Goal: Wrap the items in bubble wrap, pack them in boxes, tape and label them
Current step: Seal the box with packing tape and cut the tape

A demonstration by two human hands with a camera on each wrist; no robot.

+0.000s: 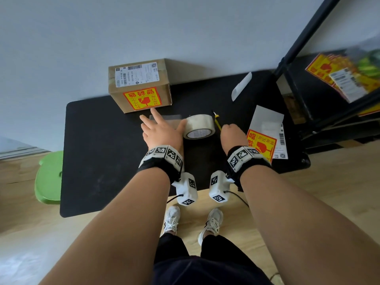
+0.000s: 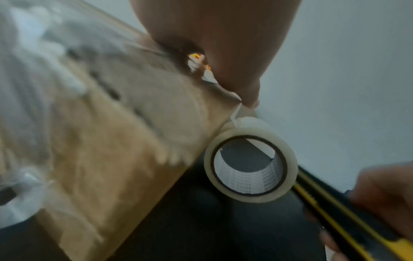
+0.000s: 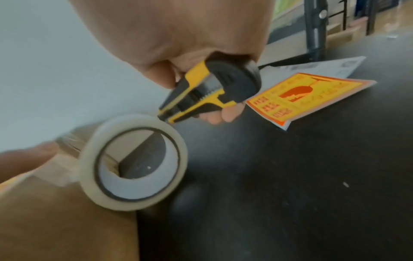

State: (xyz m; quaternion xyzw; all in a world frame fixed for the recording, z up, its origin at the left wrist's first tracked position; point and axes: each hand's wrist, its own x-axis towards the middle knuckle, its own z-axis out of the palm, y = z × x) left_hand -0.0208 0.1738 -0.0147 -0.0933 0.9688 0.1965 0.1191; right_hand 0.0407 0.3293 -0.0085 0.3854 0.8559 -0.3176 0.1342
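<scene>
The left hand [image 1: 159,131] lies flat with fingers spread on a strip of clear tape, thumb against the tape roll [image 1: 199,126] mid-table. The right hand [image 1: 233,134] grips a yellow-and-black box cutter [image 3: 208,91] beside the roll. The labelled box [image 1: 139,85] stands at the table's far edge.

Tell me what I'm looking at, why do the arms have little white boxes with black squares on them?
Those are a person's own arms. The white boxes are small cameras strapped to each wrist, and a third camera sits on the head. So the big picture looks down from the head; the other two look along each hand.

On the black mat stands a cardboard box with stickers already on it, and a tape roll with a strip pulled out. The left hand, fingers spread, rests by that strip. The right hand grips a yellow and black knife, perhaps to cut the tape. More stickers lie nearby.
</scene>
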